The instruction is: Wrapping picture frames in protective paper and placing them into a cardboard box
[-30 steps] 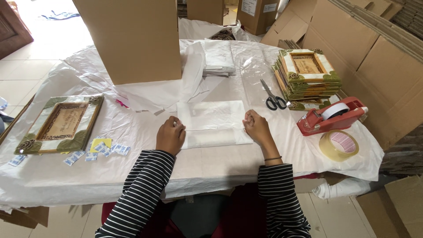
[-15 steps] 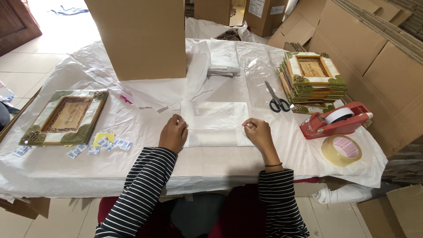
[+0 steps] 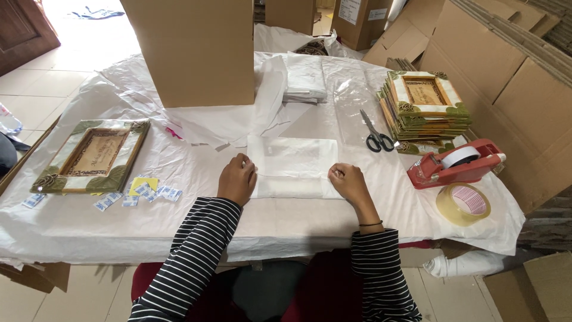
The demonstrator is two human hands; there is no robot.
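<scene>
Two hands rest on one white wrapped packet [image 3: 293, 167] lying flat at the near middle of the bench [image 3: 298, 220], which is covered in white plastic sheeting. The left hand [image 3: 237, 180] sits curled at the packet's left edge, its grip pressed together on the wrap there. The right hand [image 3: 348, 182] sits at the packet's right near corner, fingers bent and pinching the edge of the wrap. Both arms wear striped sleeves, and a thin band circles the right wrist.

To the left lies one single frame [image 3: 92, 156], green-cornered with a wooden centre, flat on the bench. Just near it is one yellow note [image 3: 143, 183] and a scatter of small blue-and-white sachets [image 3: 152, 194], about seven or eight; the exact count is hard to tell.

Far from the hands stands one tall cardboard box [image 3: 193, 50]. Right of it lies one folded pile of white wrap [image 3: 304, 77].

On the right sits one stack of frames [image 3: 424, 107], several high; the number in it cannot be told. Just left of the stack lies one pair of scissors [image 3: 376, 134], black-handled. Nearer, there is one red tape dispenser [image 3: 456, 164], and just near that one loose roll of clear tape [image 3: 463, 203] lying flat.

More cardboard boxes stand beyond the bench on the far right.
</scene>
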